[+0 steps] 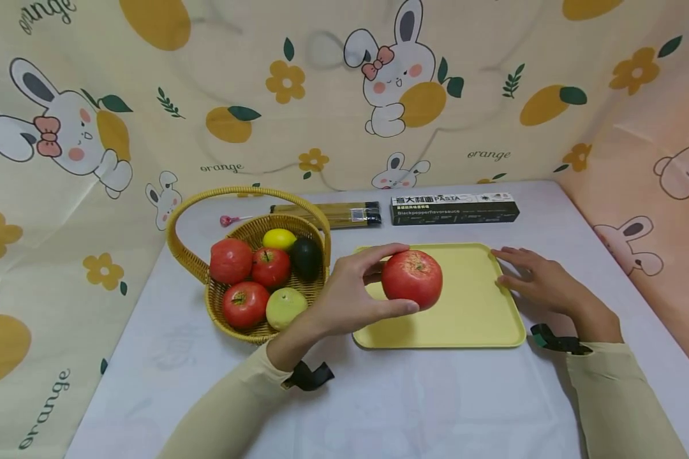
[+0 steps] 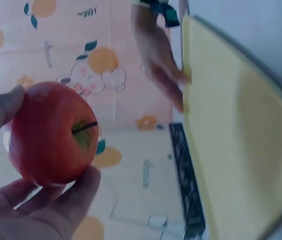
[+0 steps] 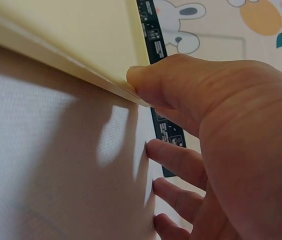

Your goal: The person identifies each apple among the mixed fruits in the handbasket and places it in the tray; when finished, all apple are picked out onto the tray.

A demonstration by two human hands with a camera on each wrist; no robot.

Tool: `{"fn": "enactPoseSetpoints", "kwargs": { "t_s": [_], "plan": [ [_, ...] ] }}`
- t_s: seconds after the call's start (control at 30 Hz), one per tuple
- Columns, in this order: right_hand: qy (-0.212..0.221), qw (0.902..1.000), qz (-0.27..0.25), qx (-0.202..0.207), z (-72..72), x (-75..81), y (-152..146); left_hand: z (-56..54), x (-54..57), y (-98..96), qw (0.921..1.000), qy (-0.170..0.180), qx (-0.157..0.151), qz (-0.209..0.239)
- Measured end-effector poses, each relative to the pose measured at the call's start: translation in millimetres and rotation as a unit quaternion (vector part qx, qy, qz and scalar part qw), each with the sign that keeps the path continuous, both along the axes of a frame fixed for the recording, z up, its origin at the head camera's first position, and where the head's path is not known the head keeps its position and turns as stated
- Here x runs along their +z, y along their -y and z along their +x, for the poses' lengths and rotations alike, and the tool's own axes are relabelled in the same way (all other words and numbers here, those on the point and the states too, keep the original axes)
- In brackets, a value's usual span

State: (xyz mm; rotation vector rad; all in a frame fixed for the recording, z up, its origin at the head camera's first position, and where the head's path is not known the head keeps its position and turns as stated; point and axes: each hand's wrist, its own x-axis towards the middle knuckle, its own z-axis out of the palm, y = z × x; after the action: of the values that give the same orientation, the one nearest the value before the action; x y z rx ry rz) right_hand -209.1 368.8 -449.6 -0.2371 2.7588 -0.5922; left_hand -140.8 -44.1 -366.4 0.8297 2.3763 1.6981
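Observation:
My left hand [image 1: 344, 299] grips a red apple [image 1: 411, 279] between thumb and fingers, above the left part of a yellow tray [image 1: 471, 312]. In the left wrist view the stem end of the apple [image 2: 51, 135] faces the tray, with space between the two. At the tray's far right corner is my right hand [image 1: 542, 280], its thumb [image 3: 156, 82] touching the rim and its other fingers stretched out. Several of those fingertips reach down to the white tablecloth beside the tray, as the right wrist view shows.
Left of the tray stands a wicker basket [image 1: 212, 309] with a tall handle, holding red fruits [image 1: 245, 305], a lemon [image 1: 279, 239], an avocado [image 1: 306, 259] and a green fruit [image 1: 286, 308]. Behind are a pasta box [image 1: 455, 209], a brown packet [image 1: 339, 215] and a pink-headed stick [image 1: 226, 220].

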Motion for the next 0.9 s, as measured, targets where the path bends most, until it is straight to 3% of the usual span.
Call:
{"fn": "enactPoseSetpoints", "kwargs": {
  "t_s": [0.23, 0.57, 0.9],
  "plan": [
    [0.001, 1.0000, 0.003, -0.002, -0.5, 0.3, -2, -18.0, -10.4, -40.0, 0.9981, 0.039, 0.022, -0.041],
    [0.002, 1.0000, 0.000, 0.000, -1.1, 1.1, -4, -54.6, -32.5, -91.7, 0.9973, 0.065, 0.013, -0.031],
    [-0.010, 0.9999, -0.009, 0.010, -0.8, -3.1, -4, -77.3, -56.3, -131.2, 0.9915, 0.058, 0.032, -0.112]
  ]
}}
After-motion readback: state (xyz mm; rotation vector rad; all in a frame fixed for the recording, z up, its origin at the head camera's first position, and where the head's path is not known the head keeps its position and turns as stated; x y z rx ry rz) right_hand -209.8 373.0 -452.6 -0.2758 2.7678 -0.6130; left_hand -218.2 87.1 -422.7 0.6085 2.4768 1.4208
